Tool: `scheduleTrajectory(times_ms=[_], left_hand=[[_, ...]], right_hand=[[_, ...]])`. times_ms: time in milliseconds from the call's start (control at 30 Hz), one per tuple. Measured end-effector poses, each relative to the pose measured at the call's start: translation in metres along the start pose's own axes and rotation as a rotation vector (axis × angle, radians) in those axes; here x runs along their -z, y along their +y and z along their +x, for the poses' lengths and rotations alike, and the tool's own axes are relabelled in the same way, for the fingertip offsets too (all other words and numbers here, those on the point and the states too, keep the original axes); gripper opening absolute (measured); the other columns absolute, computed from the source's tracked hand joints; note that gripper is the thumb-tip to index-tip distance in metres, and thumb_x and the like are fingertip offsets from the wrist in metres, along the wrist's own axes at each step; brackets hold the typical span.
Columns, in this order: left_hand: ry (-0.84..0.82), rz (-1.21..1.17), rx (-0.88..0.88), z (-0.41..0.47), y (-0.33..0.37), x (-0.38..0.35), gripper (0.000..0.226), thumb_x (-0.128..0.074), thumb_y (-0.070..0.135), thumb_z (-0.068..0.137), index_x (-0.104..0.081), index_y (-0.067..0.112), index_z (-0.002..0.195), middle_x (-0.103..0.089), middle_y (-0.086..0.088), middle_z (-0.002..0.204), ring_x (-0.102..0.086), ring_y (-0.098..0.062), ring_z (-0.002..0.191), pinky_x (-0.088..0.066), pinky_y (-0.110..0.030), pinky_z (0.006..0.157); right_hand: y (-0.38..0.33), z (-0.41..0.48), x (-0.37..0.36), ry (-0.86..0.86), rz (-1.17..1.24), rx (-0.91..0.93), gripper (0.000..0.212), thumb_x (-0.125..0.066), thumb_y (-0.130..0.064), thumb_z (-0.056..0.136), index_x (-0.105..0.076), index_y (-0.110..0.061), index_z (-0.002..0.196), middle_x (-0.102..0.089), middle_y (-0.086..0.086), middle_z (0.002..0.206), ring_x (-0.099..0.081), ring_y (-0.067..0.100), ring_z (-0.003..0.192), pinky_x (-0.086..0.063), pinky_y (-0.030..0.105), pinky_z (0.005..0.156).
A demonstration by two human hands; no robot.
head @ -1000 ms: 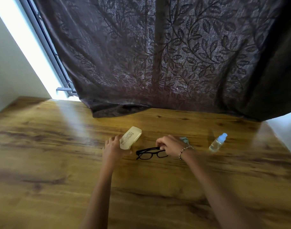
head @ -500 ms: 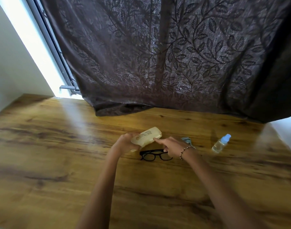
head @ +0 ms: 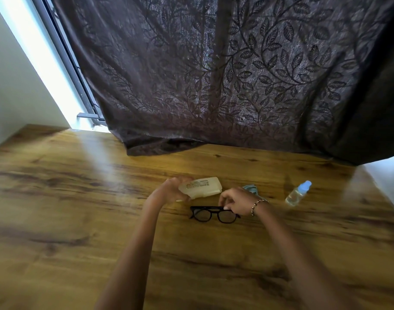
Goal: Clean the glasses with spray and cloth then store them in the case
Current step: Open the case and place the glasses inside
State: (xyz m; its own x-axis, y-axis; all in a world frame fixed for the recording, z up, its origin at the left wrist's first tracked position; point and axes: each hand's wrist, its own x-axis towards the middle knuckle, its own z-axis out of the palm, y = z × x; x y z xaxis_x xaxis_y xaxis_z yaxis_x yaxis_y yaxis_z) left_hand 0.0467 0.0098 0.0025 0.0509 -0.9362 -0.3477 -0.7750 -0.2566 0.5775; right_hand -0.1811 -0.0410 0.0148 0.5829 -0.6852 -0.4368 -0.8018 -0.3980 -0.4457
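The case (head: 201, 187) looks closed and is gripped only at one end, so it could slip from the left hand (head: 169, 191) on opening; a fingertip straying onto a lens would smear the glasses (head: 210, 214), which lie on the table (head: 79, 220) just in front of it. The left hand's fingers curl round the case, held low; the right hand (head: 235, 201) arches over the frame, fingertips pinching its top edge.
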Motion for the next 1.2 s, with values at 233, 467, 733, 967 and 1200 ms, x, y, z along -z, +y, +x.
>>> scheduleTrajectory(times_ms=[233, 467, 733, 967, 1200], left_hand=[[-0.001, -0.023, -0.027, -0.003, 0.003, 0.003, 0.074, -0.075, 0.017, 0.077, -0.039, 0.02, 0.142, -0.044, -0.003, 0.142, -0.037, -0.022, 0.132, -0.03, -0.035, 0.109], [-0.016, -0.015, -0.044, -0.002, 0.005, 0.003, 0.073, -0.073, 0.015, 0.079, -0.037, 0.018, 0.143, -0.044, -0.005, 0.143, -0.036, -0.024, 0.133, -0.029, -0.035, 0.109], [-0.009, -0.062, 0.013, 0.002, -0.011, -0.002, 0.092, -0.079, 0.02, 0.072, -0.024, 0.025, 0.147, -0.032, -0.008, 0.148, -0.028, -0.027, 0.136, -0.029, -0.045, 0.11], [0.1, -0.085, 0.017, -0.001, -0.039, -0.006, 0.101, -0.081, 0.02, 0.068, -0.019, 0.027, 0.148, -0.038, -0.005, 0.145, -0.019, -0.03, 0.138, -0.02, -0.048, 0.111], [0.158, -0.194, -0.057, 0.0, -0.053, -0.015, 0.091, -0.08, 0.026, 0.07, -0.028, 0.031, 0.144, -0.045, 0.0, 0.138, -0.031, -0.023, 0.13, -0.026, -0.046, 0.11]], right_hand=[[0.005, 0.004, -0.006, -0.071, 0.194, 0.01, 0.017, -0.066, -0.012, 0.087, -0.074, -0.019, 0.1, -0.072, -0.005, 0.095, -0.064, 0.003, 0.083, -0.049, 0.011, 0.06], [0.011, 0.007, -0.015, -0.053, 0.314, -0.011, 0.013, -0.073, -0.013, 0.08, -0.076, -0.026, 0.082, -0.071, -0.013, 0.076, -0.063, 0.001, 0.076, -0.052, 0.015, 0.063], [0.012, 0.003, -0.01, 0.192, 0.305, 0.012, 0.004, -0.075, -0.017, 0.08, -0.073, -0.019, 0.083, -0.07, -0.005, 0.076, -0.066, 0.006, 0.071, -0.053, 0.016, 0.06], [0.008, 0.006, 0.003, 0.516, 0.33, 0.127, 0.022, -0.079, -0.023, 0.074, -0.07, -0.02, 0.093, -0.067, -0.01, 0.09, -0.061, 0.003, 0.081, -0.048, 0.01, 0.068], [0.007, 0.021, 0.004, 0.364, 0.334, 0.177, 0.051, -0.081, -0.019, 0.072, -0.062, -0.021, 0.119, -0.054, -0.007, 0.12, -0.051, 0.01, 0.116, -0.048, 0.027, 0.096]])
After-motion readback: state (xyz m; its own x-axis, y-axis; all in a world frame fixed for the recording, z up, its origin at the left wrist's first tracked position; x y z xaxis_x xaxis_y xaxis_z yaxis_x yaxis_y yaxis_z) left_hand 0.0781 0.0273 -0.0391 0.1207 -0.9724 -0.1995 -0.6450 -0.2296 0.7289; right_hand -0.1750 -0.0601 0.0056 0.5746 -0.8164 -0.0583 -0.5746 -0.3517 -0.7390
